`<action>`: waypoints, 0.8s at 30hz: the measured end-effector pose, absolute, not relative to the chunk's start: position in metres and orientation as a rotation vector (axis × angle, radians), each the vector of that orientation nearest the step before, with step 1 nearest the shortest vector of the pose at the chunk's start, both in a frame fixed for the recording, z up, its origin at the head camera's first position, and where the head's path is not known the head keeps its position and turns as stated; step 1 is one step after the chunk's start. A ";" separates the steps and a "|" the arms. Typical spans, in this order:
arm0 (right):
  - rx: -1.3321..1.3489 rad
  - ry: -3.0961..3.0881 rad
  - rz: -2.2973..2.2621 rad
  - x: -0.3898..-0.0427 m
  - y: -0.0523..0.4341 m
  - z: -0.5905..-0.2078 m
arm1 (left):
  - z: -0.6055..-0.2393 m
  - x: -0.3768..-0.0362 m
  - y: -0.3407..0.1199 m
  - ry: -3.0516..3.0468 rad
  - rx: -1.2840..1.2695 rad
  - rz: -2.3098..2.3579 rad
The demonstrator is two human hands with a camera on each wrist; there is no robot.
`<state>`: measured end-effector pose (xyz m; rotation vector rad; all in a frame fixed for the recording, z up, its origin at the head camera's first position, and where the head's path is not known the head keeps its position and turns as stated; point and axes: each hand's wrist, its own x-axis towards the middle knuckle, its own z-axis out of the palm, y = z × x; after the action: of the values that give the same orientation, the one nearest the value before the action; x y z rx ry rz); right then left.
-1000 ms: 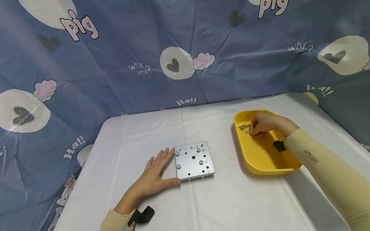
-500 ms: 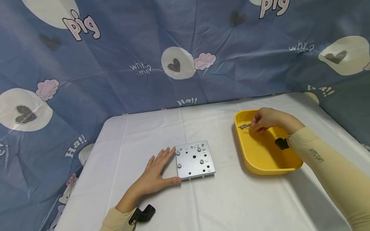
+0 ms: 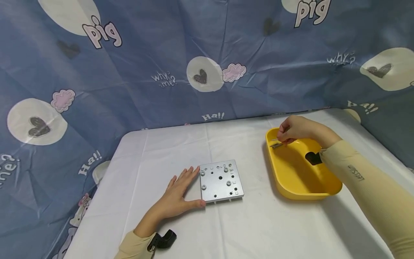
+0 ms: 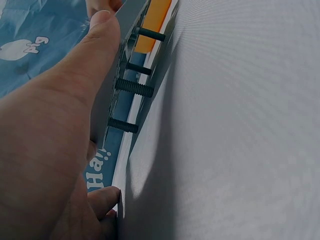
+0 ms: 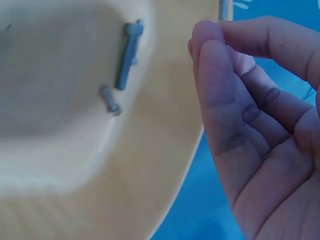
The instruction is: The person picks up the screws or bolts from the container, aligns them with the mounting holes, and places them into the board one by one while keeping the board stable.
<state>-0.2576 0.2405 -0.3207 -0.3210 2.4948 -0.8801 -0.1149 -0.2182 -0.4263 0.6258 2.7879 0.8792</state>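
Left hand (image 3: pixel 176 196) lies flat on the white-covered table (image 3: pixel 258 230), fingers (image 3: pixel 185 176) straight and a little spread, tips against the left edge of a square metal plate (image 3: pixel 221 181). The thumb runs along the plate's near-left corner. The plate sits near the middle of the table, top face dotted with holes and a few screw heads. From the left wrist view, dark threaded screw shanks (image 4: pixel 135 87) stick out of the plate's underside, so the plate stands slightly off the cloth.

Right hand (image 3: pixel 292 129) is over the far-left corner of a yellow plastic tray (image 3: pixel 323 189), well to the right of the plate. Its fingers are drawn together and pinch a thin metal screw (image 3: pixel 275 139) at the tips; the right wrist view shows the threaded end (image 5: pixel 223 9) poking out past the fingertips (image 5: pixel 210 45). Two more screws lie loose in the tray below: a long one (image 5: pixel 129 55) and a short one (image 5: pixel 109 100), just beside each other.

Both forearms are in pale beige sleeves, with a black strap mount at each wrist. A blue cartoon-print cloth (image 3: pixel 129 72) hangs behind the table.
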 end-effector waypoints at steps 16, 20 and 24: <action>-0.346 2.494 -0.918 -0.260 0.212 -0.307 | -0.427 -0.115 -0.218 2.779 0.620 0.872; -0.351 2.495 -0.935 -0.261 0.207 -0.304 | -0.426 -0.115 -0.219 2.784 0.616 0.872; -0.363 2.495 -0.941 -0.260 0.200 -0.302 | -0.425 -0.115 -0.219 2.790 0.620 0.875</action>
<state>-0.2596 0.1996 -0.3017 -0.3629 2.4955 -0.9408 -0.1148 -0.2192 -0.4252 0.6196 2.7897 0.8746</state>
